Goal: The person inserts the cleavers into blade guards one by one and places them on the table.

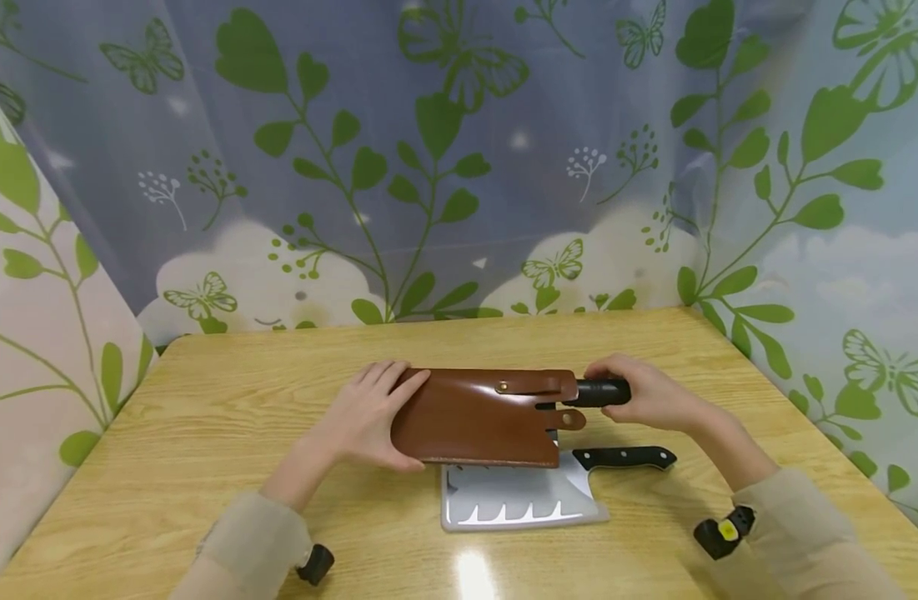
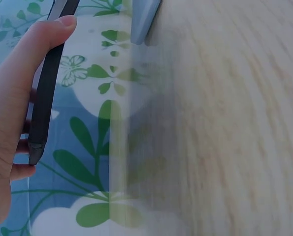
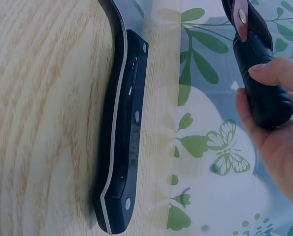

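Note:
A brown leather sheath (image 1: 466,421) is held above the table with a black-handled cleaver in it. My left hand (image 1: 364,417) grips the sheath's left end, thumb on one face and fingers on the other. Edge-on, the same sheath (image 2: 47,98) looks like a dark slab in the left wrist view. My right hand (image 1: 649,393) holds the cleaver's black handle (image 3: 264,93) at the right. A strap flap (image 1: 571,419) sticks out unfastened; most of the blade is hidden. Below lies a second cleaver (image 1: 519,496), its broad blade partly covered by the sheath in the head view.
The second cleaver's black riveted handle (image 3: 121,142) points right, under my right hand. Everything is over a light wooden table (image 1: 226,417). A leaf-and-butterfly printed curtain (image 1: 353,208) hangs behind the table and along its sides.

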Action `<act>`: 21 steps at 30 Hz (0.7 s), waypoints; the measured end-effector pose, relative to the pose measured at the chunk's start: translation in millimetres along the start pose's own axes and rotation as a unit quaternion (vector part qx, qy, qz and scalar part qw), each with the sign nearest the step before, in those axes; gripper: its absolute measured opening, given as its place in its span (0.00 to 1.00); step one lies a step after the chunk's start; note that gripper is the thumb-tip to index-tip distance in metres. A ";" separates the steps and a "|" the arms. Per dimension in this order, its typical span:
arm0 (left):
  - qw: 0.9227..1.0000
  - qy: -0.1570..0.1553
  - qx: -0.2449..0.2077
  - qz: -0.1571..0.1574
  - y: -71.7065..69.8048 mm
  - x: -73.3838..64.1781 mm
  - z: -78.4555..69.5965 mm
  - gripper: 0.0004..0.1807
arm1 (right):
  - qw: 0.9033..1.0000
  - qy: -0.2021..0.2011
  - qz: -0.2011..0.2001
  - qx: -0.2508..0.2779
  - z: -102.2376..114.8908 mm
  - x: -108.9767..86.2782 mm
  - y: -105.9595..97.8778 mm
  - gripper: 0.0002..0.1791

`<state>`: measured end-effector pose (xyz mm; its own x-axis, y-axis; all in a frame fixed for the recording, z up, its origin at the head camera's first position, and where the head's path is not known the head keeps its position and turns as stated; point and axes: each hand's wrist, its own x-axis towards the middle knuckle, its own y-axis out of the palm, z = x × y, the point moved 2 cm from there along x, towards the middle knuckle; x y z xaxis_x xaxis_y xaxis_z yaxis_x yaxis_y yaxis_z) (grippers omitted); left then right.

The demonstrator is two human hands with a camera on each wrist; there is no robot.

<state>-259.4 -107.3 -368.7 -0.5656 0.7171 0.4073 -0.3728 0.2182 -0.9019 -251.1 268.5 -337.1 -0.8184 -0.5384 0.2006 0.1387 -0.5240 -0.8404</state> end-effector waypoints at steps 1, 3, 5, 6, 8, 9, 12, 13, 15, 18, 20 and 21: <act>1.000 0.000 -0.001 0.003 -0.3 -1.1 0.5 0.61 | 1.000 -0.003 -0.005 -0.004 0.3 0.2 0.0 0.23; 1.000 -0.002 -0.002 0.012 -0.6 -3.5 1.0 0.61 | 1.000 -0.010 -0.016 -0.014 0.6 0.3 0.3 0.22; 1.000 -0.006 -0.004 0.018 -0.9 -5.7 1.0 0.61 | 0.999 -0.024 -0.030 -0.024 1.0 0.4 0.8 0.22; 1.000 -0.007 -0.005 0.020 -1.0 -6.6 0.7 0.61 | 0.998 -0.032 -0.037 -0.027 1.5 0.3 1.0 0.22; 1.000 -0.009 -0.007 0.018 -1.3 -7.8 -0.4 0.61 | 0.997 -0.050 -0.049 -0.031 2.7 -0.4 1.3 0.22; 1.000 -0.009 -0.007 0.015 -1.5 -7.9 -1.1 0.61 | 0.996 -0.058 -0.054 -0.031 3.6 -0.5 1.3 0.22; 1.000 -0.008 -0.006 0.002 -2.4 -6.6 -3.4 0.61 | 0.994 -0.073 -0.070 -0.035 6.3 0.1 1.7 0.23; 1.000 -0.007 -0.004 -0.001 -2.8 -6.1 -4.1 0.61 | 0.994 -0.073 -0.073 -0.037 7.1 0.4 2.0 0.24; 1.000 -0.005 -0.001 -0.003 -3.4 -5.2 -5.3 0.61 | 0.994 -0.064 -0.076 -0.036 8.5 1.3 3.0 0.26; 1.000 -0.003 0.006 0.001 -3.7 -4.6 -7.0 0.61 | 0.996 -0.043 -0.071 -0.028 9.8 2.0 5.6 0.28; 1.000 -0.004 0.009 0.003 -3.3 -4.8 -8.1 0.61 | 0.997 -0.030 -0.066 -0.020 10.7 2.3 7.3 0.28; 1.000 -0.004 0.011 0.004 -3.1 -4.9 -8.7 0.61 | 0.998 -0.026 -0.064 -0.015 11.2 2.3 8.0 0.28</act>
<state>-249.1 -105.7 -369.2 -0.5747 0.7133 0.4012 -0.3841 0.1978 -0.9019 -245.7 255.7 -337.8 -0.7982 -0.5027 0.3320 0.0178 -0.5706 -0.8211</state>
